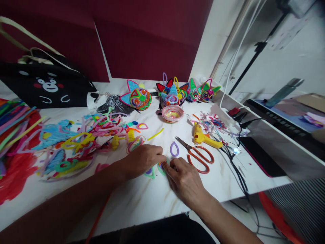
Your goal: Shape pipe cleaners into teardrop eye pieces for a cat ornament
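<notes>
A small leaf-shaped pipe cleaner piece (160,168), green outside with orange and purple inside, lies at the tabletop between my hands. My right hand (185,176) pinches its right edge between thumb and fingers. From the other side my left hand (146,159) is closed, its fingertips meeting the top of the same piece and hiding part of it. Just below the left hand rests a green and purple pipe cleaner piece (150,173). A purple teardrop loop (174,149) lies ahead of the right hand, beside orange-handled scissors (195,154).
A yellow glue gun (205,138) with cables lies at right. Loose pipe cleaner pieces (76,142) cover the left side. Behind stand a pink bowl-shaped coil (172,114), several colourful eared heads (139,98) and a black bag (48,84). A raised ledge (269,139) borders the right.
</notes>
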`<state>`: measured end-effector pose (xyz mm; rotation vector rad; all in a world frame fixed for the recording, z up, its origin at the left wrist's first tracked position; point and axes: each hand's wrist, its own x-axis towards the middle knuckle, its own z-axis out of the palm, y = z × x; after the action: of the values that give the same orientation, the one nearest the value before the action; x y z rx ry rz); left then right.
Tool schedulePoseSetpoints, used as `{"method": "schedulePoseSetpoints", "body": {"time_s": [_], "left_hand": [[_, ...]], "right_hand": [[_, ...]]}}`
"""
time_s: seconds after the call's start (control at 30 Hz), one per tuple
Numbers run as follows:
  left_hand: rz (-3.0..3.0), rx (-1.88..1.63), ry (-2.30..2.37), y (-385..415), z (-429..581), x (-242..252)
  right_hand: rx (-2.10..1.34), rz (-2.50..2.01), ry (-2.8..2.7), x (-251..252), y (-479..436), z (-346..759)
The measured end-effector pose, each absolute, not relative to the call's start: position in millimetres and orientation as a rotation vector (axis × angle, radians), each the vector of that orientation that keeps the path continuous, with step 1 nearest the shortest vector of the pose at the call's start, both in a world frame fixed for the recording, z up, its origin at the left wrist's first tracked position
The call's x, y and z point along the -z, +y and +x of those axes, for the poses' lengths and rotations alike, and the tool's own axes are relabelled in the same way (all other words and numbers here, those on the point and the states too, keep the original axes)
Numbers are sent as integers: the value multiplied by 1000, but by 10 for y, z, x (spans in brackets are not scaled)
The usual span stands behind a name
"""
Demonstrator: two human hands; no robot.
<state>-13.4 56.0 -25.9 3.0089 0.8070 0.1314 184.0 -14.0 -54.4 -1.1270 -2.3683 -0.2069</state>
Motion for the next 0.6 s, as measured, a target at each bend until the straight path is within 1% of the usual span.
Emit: {"method": "schedulePoseSetpoints", "body": {"time_s": [0.6], "left_hand": [[3116,-46,816,459,-87,102]], "right_hand": [[250,-1098,-2356,546,-135,1828]]}}
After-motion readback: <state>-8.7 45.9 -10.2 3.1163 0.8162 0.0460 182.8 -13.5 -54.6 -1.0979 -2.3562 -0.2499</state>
